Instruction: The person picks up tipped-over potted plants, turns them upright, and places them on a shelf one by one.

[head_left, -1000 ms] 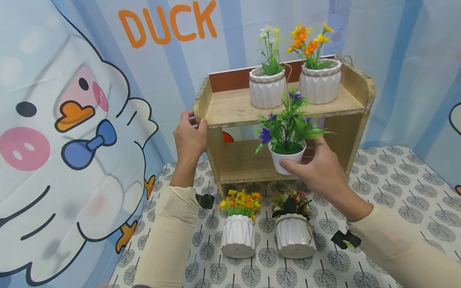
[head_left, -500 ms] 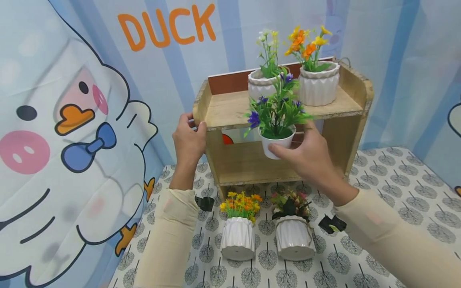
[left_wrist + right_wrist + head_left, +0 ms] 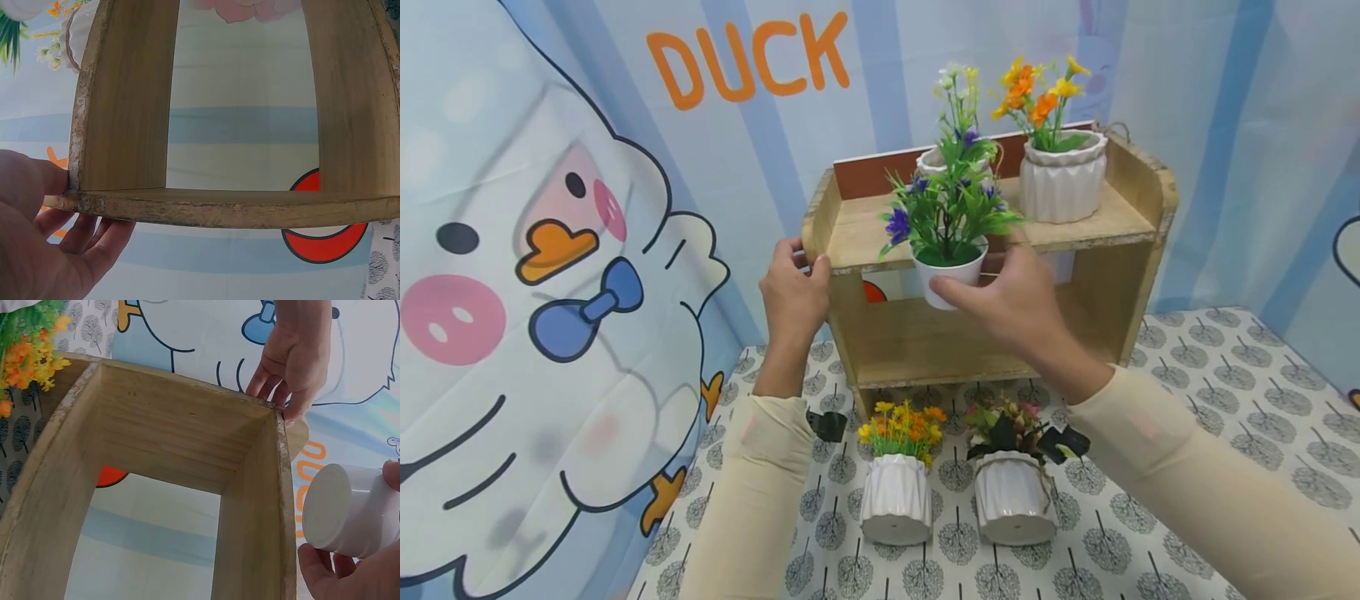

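Right hand (image 3: 1018, 300) has its grip round the small white pot (image 3: 944, 272), purple flowers (image 3: 897, 226) inside, in front of the shelf's (image 3: 865, 223) top board! Left hand (image 3: 796, 296) grips the shelf's end. Up top, a ribbed pot (image 3: 1063, 190) holds orange-and-yellow blooms (image 3: 1030, 93); on the surface (image 3: 1217, 400) lie a yellow-flower pot (image 3: 895, 500) and a pinkish-flower pot (image 3: 1013, 500).

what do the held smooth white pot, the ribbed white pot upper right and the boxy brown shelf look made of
Smooth white pot: probably plastic, faintly glossy, with a plain, thin-looking rim.
Ribbed white pot: likely glazed ceramic, given its shine, though plastic is possible.
Boxy brown shelf: apparently wood, matte, showing grain streaks and rough front edges.
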